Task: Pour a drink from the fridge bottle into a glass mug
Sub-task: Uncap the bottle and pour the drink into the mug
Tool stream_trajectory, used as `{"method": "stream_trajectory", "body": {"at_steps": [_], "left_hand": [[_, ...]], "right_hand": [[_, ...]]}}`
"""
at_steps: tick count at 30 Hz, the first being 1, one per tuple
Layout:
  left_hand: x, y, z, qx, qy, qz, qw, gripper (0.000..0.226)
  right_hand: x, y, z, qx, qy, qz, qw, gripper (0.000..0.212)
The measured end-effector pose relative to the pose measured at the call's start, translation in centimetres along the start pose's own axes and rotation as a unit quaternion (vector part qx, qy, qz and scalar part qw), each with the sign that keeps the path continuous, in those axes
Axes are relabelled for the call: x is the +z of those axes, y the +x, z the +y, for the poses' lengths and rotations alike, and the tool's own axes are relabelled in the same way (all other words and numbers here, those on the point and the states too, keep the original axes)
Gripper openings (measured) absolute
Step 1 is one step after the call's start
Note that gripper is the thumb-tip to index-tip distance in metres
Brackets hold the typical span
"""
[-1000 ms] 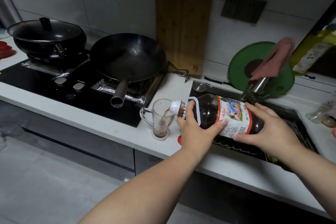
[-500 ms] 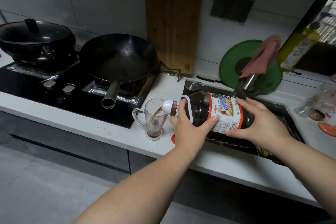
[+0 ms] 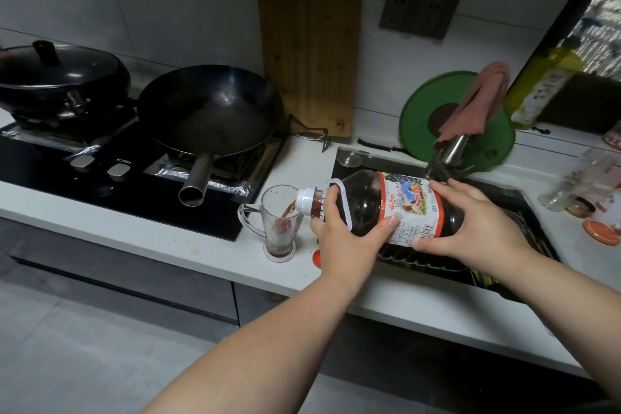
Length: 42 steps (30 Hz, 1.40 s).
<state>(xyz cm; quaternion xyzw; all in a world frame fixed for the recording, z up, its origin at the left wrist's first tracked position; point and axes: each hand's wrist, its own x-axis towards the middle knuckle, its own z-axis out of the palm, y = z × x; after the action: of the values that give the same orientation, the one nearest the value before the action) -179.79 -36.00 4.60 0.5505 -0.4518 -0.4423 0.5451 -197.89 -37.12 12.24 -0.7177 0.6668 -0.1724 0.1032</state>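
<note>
Over the white counter, between stove and sink, the big dark bottle lies tipped nearly flat, its open mouth over the glass mug standing to its left. A brown stream runs in; the mug looks barely a quarter full, so most of the pour remains. The left hand clamps the neck end, the right hand the labelled body, fingers wrapped tight.

A red cap on the counter shows only as a sliver at six o'clock of the mug, hidden behind the left hand. The lidded pot is cut by the left edge. Clutter at three o'clock is blurred beyond telling.
</note>
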Motion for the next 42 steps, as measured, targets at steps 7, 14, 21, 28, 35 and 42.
{"method": "stream_trajectory", "body": {"at_steps": [7,14,21,28,35,42], "left_hand": [[0.01,0.25,-0.02,0.000,0.009,0.002,1.000,0.102],[0.01,0.50,0.00,0.001,0.005,0.006,1.000,0.102],[-0.12,0.60,0.02,0.000,0.010,0.005,1.000,0.102],[-0.09,0.74,-0.09,-0.002,0.010,0.002,1.000,0.102],[0.14,0.79,0.14,-0.002,0.012,0.003,1.000,0.101],[0.20,0.60,0.35,-0.005,0.012,0.001,1.000,0.101]], "right_hand": [[0.36,0.25,0.46,0.005,0.007,-0.001,1.000,0.109],[0.36,0.60,0.29,0.002,0.002,-0.002,1.000,0.110],[0.33,0.80,0.02,0.000,0.001,-0.002,1.000,0.109],[0.18,0.62,-0.22,0.003,0.001,0.001,1.000,0.108],[-0.16,0.43,-0.31,0.006,0.012,0.002,1.000,0.107],[-0.20,0.28,-0.19,0.009,0.014,0.001,1.000,0.108]]}}
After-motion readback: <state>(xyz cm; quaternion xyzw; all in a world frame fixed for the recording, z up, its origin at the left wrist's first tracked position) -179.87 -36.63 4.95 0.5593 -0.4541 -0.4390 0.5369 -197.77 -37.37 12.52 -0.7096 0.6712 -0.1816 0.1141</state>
